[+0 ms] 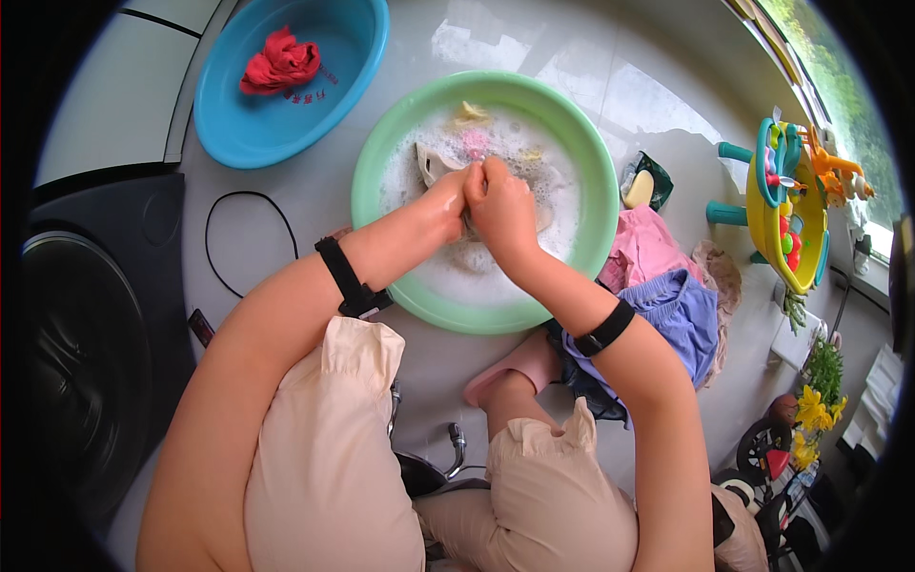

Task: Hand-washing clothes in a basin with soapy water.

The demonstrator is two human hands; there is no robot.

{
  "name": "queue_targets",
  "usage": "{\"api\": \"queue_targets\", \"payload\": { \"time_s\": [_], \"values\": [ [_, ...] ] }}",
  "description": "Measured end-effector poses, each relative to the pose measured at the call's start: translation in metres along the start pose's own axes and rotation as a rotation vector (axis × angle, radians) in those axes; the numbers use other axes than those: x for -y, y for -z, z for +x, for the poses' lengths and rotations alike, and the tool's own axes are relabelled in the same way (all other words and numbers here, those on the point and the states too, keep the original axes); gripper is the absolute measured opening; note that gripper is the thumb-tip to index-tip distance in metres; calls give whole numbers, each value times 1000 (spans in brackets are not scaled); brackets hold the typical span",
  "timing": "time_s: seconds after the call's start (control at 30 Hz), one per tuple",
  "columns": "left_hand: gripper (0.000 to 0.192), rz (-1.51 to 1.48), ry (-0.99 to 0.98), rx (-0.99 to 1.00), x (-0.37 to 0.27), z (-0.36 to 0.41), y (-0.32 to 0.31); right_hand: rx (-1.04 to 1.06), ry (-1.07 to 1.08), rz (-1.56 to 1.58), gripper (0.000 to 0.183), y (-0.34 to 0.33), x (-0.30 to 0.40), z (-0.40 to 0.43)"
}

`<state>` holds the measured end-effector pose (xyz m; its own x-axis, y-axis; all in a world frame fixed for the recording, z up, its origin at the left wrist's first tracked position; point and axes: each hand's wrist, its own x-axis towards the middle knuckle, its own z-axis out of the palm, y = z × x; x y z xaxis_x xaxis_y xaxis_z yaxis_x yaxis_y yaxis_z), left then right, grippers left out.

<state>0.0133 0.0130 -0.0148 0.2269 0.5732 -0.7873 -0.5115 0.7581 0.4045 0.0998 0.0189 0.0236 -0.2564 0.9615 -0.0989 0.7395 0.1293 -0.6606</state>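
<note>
A round light-green plastic basin (368, 171) of sudsy water stands on the floor before me. Above its middle, my left hand (457, 204) and my right hand (504, 211) press together, fingers curled. Both grip a wet pale beige cloth (434, 164), which sticks out beyond the left hand and shows again below the knuckles. The fingertips and the gripped part of the cloth are hidden. White foam (457, 282) covers much of the water. At the far side a yellowish cloth (470, 114) pokes through, with a pink patch just in front of it.
A blue basin (214, 107) with a red cloth (280, 63) stands at upper left. A bar of soap (640, 189) lies on its wrapper, right of the green basin. Pink clothing (647, 239) and blue-violet shorts (672, 314) are heaped nearby. A front-loading washing machine (86, 343) flanks the left.
</note>
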Motion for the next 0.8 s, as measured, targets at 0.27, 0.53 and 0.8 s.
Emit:
{"api": "queue_targets", "payload": {
  "time_s": [0.27,0.53,0.8],
  "values": [
    [21,-246,173,-123,0,-9,-25,-90,33,-83,18,-7,-28,0],
    [32,-147,104,-21,-7,6,-12,-155,158,16,24,-5,-22,-2],
    [33,-185,-114,-217,-50,-12,-12,72,139,331,35,7,-28,-18]
  ]
}}
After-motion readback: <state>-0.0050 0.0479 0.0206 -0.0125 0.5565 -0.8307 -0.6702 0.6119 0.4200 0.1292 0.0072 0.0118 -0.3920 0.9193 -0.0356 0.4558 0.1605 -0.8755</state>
